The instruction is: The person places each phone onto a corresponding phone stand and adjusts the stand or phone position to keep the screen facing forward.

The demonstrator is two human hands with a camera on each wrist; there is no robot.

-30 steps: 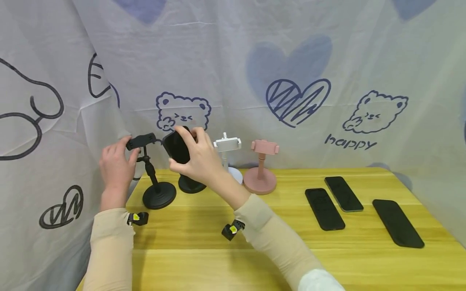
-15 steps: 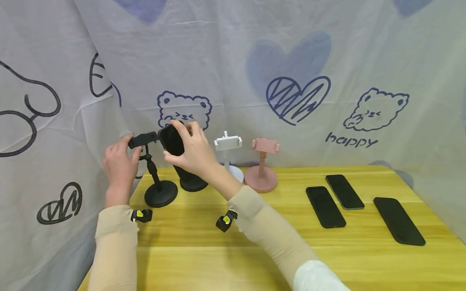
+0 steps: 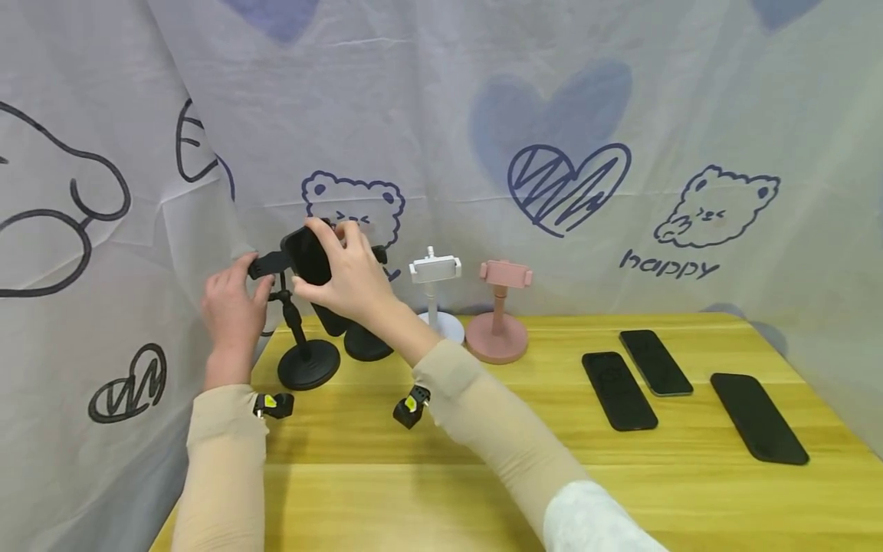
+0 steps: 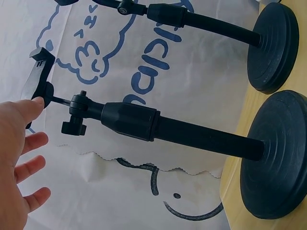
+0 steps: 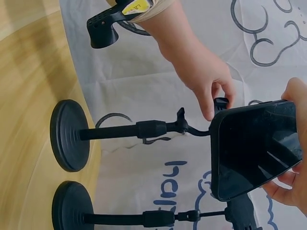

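My left hand [image 3: 234,310] pinches one end of the black phone holder clamp [image 3: 267,264] on top of the leftmost black stand [image 3: 309,365]. In the left wrist view, the thumb lies against the back of that clamp [image 4: 42,81]. My right hand [image 3: 352,276] grips a black smartphone [image 3: 303,251] by its edges, with the dark screen towards me. The phone is raised and tilted at the clamp's right end. In the right wrist view the smartphone [image 5: 254,148] covers part of the clamp, so I cannot tell whether they touch.
A second black stand [image 3: 368,343] is close behind the phone, partly hidden by my right hand. Right of it are a white stand [image 3: 434,270] and a pink stand [image 3: 507,274]. Several dark phones [image 3: 619,391] lie on the wooden table's right side. A printed cloth hangs behind.
My right hand has carried the smartphone leftward, closing the gap to the clamp's right end. The left hand keeps its hold on the clamp.
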